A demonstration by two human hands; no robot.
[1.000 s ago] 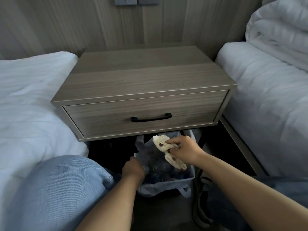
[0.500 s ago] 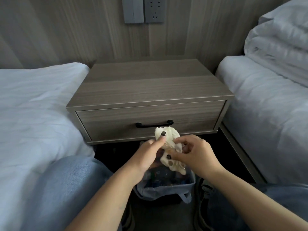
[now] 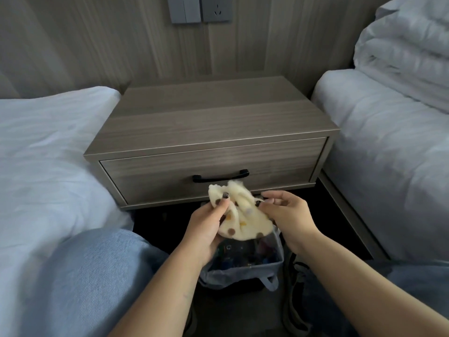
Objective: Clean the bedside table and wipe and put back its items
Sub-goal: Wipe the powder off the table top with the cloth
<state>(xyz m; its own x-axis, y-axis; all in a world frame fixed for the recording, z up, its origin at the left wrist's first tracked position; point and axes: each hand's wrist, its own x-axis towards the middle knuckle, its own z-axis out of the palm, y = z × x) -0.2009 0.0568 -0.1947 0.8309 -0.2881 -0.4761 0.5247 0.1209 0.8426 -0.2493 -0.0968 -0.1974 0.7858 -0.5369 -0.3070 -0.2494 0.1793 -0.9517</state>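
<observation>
With our left hand point(image 3: 206, 227) and right hand point(image 3: 286, 215) both pinching the spotted cloth point(image 3: 239, 222), the bedside table point(image 3: 213, 122) lay bare, apparently unwiped, its items not yet returned.

We see the cream, brown-dotted fleece cloth point(image 3: 239, 223) only in part: the left hand point(image 3: 206, 229) covers its left edge, the right hand point(image 3: 286, 220) its right corner. Below the hands, the grey fabric basket point(image 3: 243, 273) holds small coloured items too blurred to identify, and the cloth hides its far rim. Above the hands, the grey wall switch plate point(image 3: 185, 8) is cut off by the top edge.
</observation>
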